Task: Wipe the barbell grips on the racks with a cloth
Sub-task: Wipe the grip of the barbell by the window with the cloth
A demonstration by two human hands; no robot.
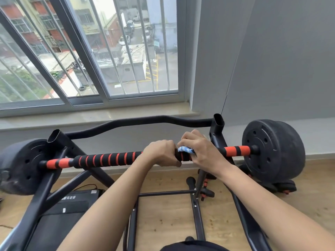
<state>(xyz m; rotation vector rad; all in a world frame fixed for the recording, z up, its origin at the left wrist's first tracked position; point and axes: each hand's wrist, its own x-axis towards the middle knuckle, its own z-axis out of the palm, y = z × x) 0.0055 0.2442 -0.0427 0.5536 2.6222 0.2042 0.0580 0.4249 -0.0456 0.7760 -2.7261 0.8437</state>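
Barbell grip [108, 159] of black foam ringed in orange, lying across the black steel rack [59, 140] between two black round weight plates [272, 151], below a barred window [90, 51]. Left hand [161, 153] clenched round the foam near mid-bar. Right hand [201, 153] just beside it, fingers [190, 137] curled over a crumpled blue-and-white cloth [185, 149], pressing it onto the foam.

Barbell grip [107, 158]: matt foam, ribbed black and orange. Cloth [185, 150]: soft woven fabric. Rack [59, 142]: smooth painted metal. Weight plate [272, 151]: dull, scuffed. Floor [168, 214]: wood-grain.
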